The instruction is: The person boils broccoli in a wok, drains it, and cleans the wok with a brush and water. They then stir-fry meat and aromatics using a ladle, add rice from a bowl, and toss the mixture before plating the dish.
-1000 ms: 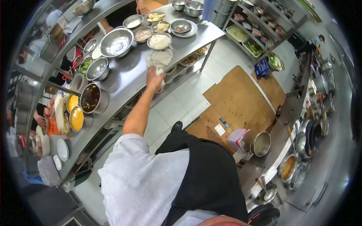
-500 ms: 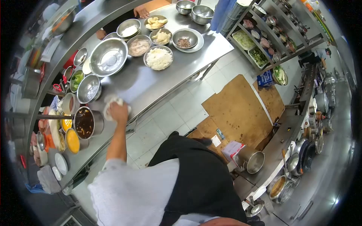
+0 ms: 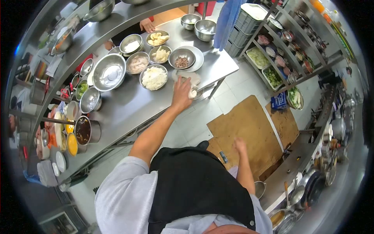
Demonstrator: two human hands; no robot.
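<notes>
My left hand (image 3: pixel 181 94) reaches over the edge of the steel table (image 3: pixel 124 115). Its fingers press a crumpled whitish cloth (image 3: pixel 192 93) against the tabletop, and part of the cloth hangs at the edge. Close by are a steel bowl of white shredded food (image 3: pixel 154 78) and a steel bowl of brown chopped bits (image 3: pixel 182 61) set on a white plate (image 3: pixel 198 58). My right hand (image 3: pixel 240 145) hangs low over the floor at my right side. Its fingers look curled, and I see nothing in them.
A large steel bowl (image 3: pixel 109 72) and several food bowls line the table. Pots of dark sauce (image 3: pixel 83 130) and yellow liquid (image 3: pixel 72 144) stand left. Brown cardboard (image 3: pixel 245 128) covers the floor. A food rack (image 3: pixel 278 58) stands back right. Another person's hand (image 3: pixel 147 25) rests across the table.
My left hand has slid the cloth along the tabletop, from beside the sauce pot to the right end near the plate. My right hand has come into view, and my body has shifted.
</notes>
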